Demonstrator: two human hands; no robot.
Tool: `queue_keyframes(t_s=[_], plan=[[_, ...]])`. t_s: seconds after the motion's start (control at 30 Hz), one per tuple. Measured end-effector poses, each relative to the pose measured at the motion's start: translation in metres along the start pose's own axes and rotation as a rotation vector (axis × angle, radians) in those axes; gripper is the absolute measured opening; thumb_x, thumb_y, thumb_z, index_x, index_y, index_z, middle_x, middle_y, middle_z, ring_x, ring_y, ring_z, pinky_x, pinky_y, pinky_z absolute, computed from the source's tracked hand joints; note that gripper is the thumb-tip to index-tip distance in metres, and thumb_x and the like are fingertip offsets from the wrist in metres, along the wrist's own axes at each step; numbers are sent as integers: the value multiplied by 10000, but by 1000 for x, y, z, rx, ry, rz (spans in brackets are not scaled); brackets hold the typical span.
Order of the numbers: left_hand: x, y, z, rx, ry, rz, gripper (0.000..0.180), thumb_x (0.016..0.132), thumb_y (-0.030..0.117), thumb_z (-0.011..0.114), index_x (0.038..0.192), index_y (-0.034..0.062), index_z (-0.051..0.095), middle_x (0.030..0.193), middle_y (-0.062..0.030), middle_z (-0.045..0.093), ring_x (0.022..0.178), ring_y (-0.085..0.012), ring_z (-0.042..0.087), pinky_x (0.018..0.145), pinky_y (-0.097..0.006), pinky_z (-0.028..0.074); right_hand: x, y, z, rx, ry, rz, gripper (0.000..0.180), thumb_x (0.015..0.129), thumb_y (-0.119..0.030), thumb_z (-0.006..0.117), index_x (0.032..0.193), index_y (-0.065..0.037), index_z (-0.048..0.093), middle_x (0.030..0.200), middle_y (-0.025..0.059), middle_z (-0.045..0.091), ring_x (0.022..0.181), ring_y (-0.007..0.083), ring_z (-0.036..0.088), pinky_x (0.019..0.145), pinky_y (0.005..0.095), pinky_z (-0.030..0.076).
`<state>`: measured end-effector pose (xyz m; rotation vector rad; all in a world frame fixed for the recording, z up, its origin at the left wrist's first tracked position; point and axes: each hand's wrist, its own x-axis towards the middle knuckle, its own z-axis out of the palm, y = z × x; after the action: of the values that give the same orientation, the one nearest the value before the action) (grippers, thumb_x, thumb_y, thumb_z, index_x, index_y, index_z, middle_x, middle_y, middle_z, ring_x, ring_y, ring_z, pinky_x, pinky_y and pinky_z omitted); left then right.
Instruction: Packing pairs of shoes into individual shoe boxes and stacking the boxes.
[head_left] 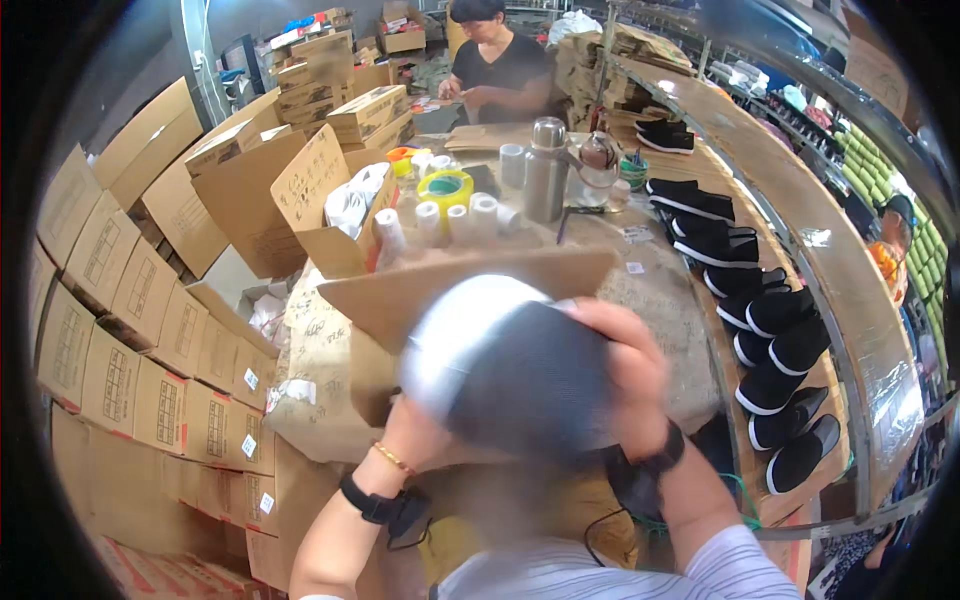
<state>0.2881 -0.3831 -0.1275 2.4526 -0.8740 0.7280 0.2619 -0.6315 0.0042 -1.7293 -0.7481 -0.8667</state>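
Note:
Close in front of me, my two hands hold a rounded dark-and-white thing (540, 365), blurred by motion. Its right side is dark, finely textured fabric and its left side smooth white, the colours of the black shoes with white soles on the rack. My right hand (635, 370) wraps its right edge, fingers over the top. At its lower left is my left hand (415, 432), its fingers mostly hidden behind the white part. Just beyond stands a brown cardboard box (365, 370) with a raised flap, largely covered by the held thing.
White rolls (428, 220), yellow tape (445, 188), a steel flask (546, 170) and a clear bottle (598, 165) stand on the paper-covered table (660, 330). Black shoes (800, 335) line the right rack. Stacked cartons (110, 375) fill the left. A person (500, 65) works across the table.

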Motion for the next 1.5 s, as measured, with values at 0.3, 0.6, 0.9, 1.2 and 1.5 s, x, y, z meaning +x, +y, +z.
queue_keyframes(t_s=[0.3, 0.6, 0.9, 1.2, 1.5], plan=[[18, -49, -67, -480, 361, -471, 339, 803, 21, 641, 1133, 23, 561, 1061, -131, 582, 1047, -241, 544, 896, -353, 428, -67, 70, -42, -274, 75, 312, 156, 893, -54, 507, 1015, -63, 604, 1056, 62, 612, 980, 195, 573, 877, 329, 460], [23, -50, -18, -455, 89, -395, 1177, 581, -37, 829, 1401, 17, -14, 1358, -219, 335, 1281, -337, 363, 1064, -396, 312, -77, 92, -14, 270, 80, 882, 512, 996, -144, 424, 1449, 4, 237, 1347, 106, 450, 1153, 158, 458, 954, 260, 375], [9, -62, -10, -502, 263, -323, 839, 626, -48, 757, 1337, 36, 321, 1348, -199, 387, 1301, -334, 356, 1057, -415, 331, -76, 61, 11, -843, -386, 372, 613, 766, -38, 596, 1339, 50, 399, 1333, 331, 393, 1266, 428, 391, 1022, 463, 362], [40, -65, -91, 227, -312, 119, 444, 652, 175, 750, 1092, 171, 690, 1273, -118, 555, 1219, -370, 466, 1031, -461, 364, -21, 62, -48, -430, -634, 212, 698, 661, -326, 789, 1278, -112, 540, 1380, 207, 430, 1267, 356, 423, 983, 486, 400], [60, -17, -74, 152, -684, -22, 1032, 575, 555, 784, 1450, 307, 295, 1417, -360, 225, 1338, -513, 191, 1067, -641, 146, -6, 65, -24, -566, -1038, 176, 850, 639, -467, 777, 1380, -236, 430, 1440, 287, 264, 1327, 494, 258, 1009, 560, 331]])
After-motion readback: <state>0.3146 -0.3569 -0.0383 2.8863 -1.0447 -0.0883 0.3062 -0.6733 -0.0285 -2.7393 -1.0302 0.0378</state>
